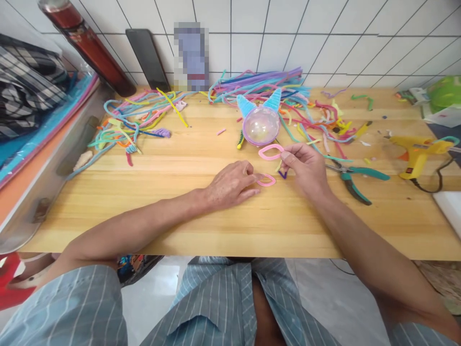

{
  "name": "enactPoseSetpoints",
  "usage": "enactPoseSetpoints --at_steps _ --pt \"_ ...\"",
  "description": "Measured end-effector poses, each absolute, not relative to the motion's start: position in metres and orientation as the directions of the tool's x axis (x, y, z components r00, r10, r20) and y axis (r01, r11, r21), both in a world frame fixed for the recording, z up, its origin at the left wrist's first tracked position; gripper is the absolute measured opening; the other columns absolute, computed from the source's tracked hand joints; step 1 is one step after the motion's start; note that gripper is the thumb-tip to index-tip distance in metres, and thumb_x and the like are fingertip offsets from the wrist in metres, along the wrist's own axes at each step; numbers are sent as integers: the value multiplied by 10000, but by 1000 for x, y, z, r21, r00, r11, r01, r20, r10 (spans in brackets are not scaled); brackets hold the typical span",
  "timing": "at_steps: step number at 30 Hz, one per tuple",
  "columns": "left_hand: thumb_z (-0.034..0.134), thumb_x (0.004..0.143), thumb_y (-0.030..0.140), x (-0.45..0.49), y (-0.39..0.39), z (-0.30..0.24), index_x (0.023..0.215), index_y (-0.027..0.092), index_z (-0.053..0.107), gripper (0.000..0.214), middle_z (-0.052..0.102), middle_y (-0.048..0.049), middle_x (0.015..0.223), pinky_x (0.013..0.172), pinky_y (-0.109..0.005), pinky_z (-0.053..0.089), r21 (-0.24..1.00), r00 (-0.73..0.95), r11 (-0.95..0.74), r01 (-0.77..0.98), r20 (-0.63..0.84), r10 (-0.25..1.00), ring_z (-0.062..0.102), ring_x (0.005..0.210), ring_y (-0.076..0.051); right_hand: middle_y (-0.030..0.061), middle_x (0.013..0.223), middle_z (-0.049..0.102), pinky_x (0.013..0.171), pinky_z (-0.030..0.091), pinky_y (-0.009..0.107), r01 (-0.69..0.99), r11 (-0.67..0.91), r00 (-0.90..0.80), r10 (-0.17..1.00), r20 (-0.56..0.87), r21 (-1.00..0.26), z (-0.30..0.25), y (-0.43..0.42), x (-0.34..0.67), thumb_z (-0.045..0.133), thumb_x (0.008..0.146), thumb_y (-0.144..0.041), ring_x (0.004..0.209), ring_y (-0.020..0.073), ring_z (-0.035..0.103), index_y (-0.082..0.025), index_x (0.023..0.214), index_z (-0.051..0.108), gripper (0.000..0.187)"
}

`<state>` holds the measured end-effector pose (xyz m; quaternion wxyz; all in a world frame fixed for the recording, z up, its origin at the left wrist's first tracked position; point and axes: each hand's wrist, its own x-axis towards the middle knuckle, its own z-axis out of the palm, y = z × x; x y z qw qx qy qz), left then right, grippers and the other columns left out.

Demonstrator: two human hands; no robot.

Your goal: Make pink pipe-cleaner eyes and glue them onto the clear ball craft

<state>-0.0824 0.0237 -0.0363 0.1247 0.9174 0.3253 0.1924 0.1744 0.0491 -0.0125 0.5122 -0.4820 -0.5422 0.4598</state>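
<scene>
Pink loop (269, 159), leaf-shaped, held up off the table by the right hand (305, 166): thumb and fingers pinch its right end, free tip points left toward the space beyond the left hand, long axis roughly left-right. Second pink loop (268, 185), same shape, sits at the left hand's (236, 185) fingertips, also long left-right, free tip pointing right. Left fingers bent, index on that loop's left end; can't tell if it's gripped or just touched. Dark blue bent piece (283, 175) between the hands, near right fingertips. Clear dome (261, 126), purple rim, blue ears pointing away from the person, just beyond the held loop. Surface: light wood table (180, 226), grain running left-right. Pliers (346, 173) right of the right hand, glue gun (410, 149) farther right. Pipe cleaner bundle (259, 84) beyond the dome, tangled pile (129, 122) beyond and left of the left hand. Room: white tiled wall (248, 53) past both hands, phone (149, 60) and red flask (88, 48) leaning there, far left. Grey floor (320, 288) shows below the table's near edge.
</scene>
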Motion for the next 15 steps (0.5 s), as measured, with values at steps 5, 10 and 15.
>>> enactPoseSetpoints --at_steps 5,10,15 --pt "571 1152 402 -64 18 -28 1181 179 796 319 720 -136 1122 914 -403 577 372 699 -684 628 117 705 704 1006 -268 -52 631 682 521 502 250 15 98 -19 995 97 -995 -13 48 172 976 790 -493 538 108 580 -244 864 765 335" --pt "487 1148 314 -54 15 -18 979 197 716 307 697 -73 914 760 -341 521 403 644 -593 697 10 765 661 783 -217 -54 637 680 516 484 252 -18 82 -26 996 83 -996 -11 47 171 962 765 -493 539 109 578 -246 863 757 335" --pt "752 973 325 -68 23 -18 980 205 694 133 719 3 792 704 -275 501 832 460 -293 471 52 887 644 676 -140 -36 645 714 503 475 245 -82 51 -21 998 53 -995 -7 48 170 981 722 -507 546 117 598 -246 853 747 374"
